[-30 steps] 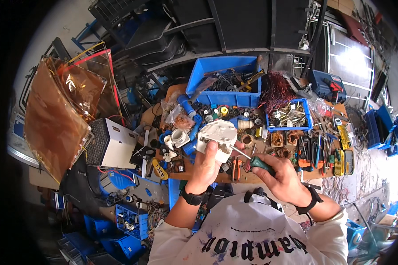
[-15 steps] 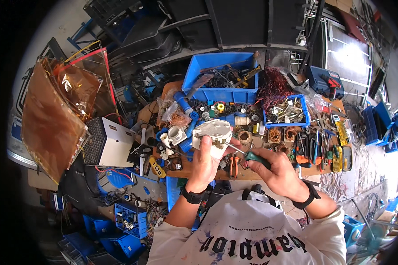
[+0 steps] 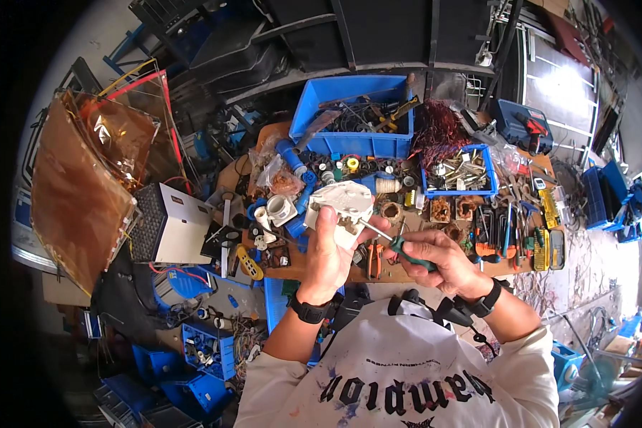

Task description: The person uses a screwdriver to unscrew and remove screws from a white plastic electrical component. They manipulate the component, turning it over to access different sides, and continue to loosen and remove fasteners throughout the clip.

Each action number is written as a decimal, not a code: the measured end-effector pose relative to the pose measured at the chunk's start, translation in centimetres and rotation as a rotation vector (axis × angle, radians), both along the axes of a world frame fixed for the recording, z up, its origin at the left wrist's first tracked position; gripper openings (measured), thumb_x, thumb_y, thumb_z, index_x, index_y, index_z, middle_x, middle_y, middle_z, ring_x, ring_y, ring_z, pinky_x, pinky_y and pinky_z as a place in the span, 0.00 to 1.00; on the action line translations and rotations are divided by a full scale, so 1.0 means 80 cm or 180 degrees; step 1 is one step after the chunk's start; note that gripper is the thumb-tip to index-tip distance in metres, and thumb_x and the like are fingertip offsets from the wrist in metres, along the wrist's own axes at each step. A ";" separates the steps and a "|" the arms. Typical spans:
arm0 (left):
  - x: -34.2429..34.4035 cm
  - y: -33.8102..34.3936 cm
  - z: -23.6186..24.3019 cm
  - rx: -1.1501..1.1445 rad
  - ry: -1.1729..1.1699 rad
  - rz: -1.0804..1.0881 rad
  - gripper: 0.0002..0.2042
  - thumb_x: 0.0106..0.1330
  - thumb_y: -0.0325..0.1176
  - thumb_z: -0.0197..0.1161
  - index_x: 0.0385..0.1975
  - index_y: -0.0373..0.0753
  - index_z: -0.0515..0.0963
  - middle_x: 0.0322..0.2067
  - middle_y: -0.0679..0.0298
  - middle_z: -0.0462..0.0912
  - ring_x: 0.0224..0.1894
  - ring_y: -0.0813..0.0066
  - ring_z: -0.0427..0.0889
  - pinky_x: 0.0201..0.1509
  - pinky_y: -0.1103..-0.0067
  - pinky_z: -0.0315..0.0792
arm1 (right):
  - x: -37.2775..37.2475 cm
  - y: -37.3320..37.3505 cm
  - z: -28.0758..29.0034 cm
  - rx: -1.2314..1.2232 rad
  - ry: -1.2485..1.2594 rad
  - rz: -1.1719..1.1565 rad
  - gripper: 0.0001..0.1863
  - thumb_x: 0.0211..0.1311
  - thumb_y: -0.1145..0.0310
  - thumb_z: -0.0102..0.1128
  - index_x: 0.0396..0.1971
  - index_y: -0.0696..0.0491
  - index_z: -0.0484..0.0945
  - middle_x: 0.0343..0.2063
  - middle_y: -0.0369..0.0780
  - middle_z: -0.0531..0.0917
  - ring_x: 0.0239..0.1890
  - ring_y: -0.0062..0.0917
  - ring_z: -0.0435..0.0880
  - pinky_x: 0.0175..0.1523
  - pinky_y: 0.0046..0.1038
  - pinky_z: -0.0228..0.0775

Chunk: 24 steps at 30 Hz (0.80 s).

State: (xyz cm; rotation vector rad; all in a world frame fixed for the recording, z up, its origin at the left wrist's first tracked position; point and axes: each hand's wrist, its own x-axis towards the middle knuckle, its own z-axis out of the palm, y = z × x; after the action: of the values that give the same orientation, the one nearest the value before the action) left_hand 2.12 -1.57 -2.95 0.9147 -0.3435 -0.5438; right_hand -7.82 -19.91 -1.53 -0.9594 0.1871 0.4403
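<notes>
Held up in front of me over the bench's near edge is a white plastic housing [image 3: 341,202]. My left hand [image 3: 325,258] grips it from below, thumb across its near face. A screwdriver [image 3: 402,249] with a dark green handle sits in my right hand [image 3: 442,262], fingers wrapped round the handle. Its metal shaft points up and left and meets the housing's right side. Whether the tip sits in a screw cannot be made out. Behind my hands, a pair of orange-handled pliers [image 3: 374,260] lies on the wooden bench [image 3: 299,272].
A large blue bin [image 3: 357,146] with tools stands at the back. Right of it, a smaller blue tray [image 3: 460,191] holds metal parts. Hex keys [image 3: 493,228] and yellow bit cases [image 3: 542,250] lie on the right. A white box [image 3: 185,225] and brown film-covered panels [image 3: 82,192] stand left.
My right hand has shifted its hold on the screwdriver, its fingers now nearer the handle's front and the wrist turned. The housing stays in my left hand. The whole view has shifted slightly.
</notes>
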 end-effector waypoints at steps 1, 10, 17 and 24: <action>-0.003 -0.001 0.000 0.0141 -0.0027 0.0066 0.30 0.72 0.57 0.41 0.56 0.33 0.68 0.50 0.55 0.77 0.44 0.60 0.83 0.49 0.66 0.78 | 0.000 -0.001 -0.003 -0.0146 -0.0078 -0.0008 0.19 0.69 0.58 0.55 0.41 0.63 0.77 0.16 0.30 0.66 0.12 0.08 0.56 0.14 0.14 0.41; -0.003 -0.015 -0.018 0.0210 0.0463 0.0418 0.33 0.70 0.63 0.40 0.53 0.34 0.69 0.46 0.51 0.79 0.39 0.59 0.84 0.47 0.65 0.80 | -0.001 0.018 0.009 -0.4173 -0.1839 -0.0973 0.16 0.57 0.63 0.67 0.35 0.61 0.80 0.18 0.48 0.79 0.18 0.26 0.75 0.28 0.28 0.68; -0.002 -0.010 -0.013 0.0296 0.0366 0.0312 0.35 0.69 0.64 0.39 0.54 0.33 0.69 0.46 0.52 0.79 0.40 0.60 0.84 0.44 0.66 0.80 | 0.014 0.007 0.018 -0.1223 -0.0257 -0.0157 0.16 0.66 0.58 0.59 0.34 0.59 0.81 0.15 0.33 0.73 0.15 0.13 0.66 0.21 0.18 0.56; 0.002 0.002 -0.014 0.0227 0.0247 0.0079 0.32 0.72 0.61 0.38 0.54 0.33 0.68 0.47 0.53 0.79 0.41 0.59 0.84 0.48 0.65 0.79 | 0.015 0.004 0.015 0.0124 0.0449 0.0184 0.21 0.70 0.55 0.52 0.43 0.61 0.76 0.14 0.27 0.63 0.11 0.07 0.54 0.13 0.13 0.40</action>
State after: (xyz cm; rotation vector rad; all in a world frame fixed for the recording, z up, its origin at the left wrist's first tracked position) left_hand 2.26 -1.39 -4.07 0.9627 -0.2436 -0.5701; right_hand -6.59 -19.60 -0.36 -0.8977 0.2780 0.5634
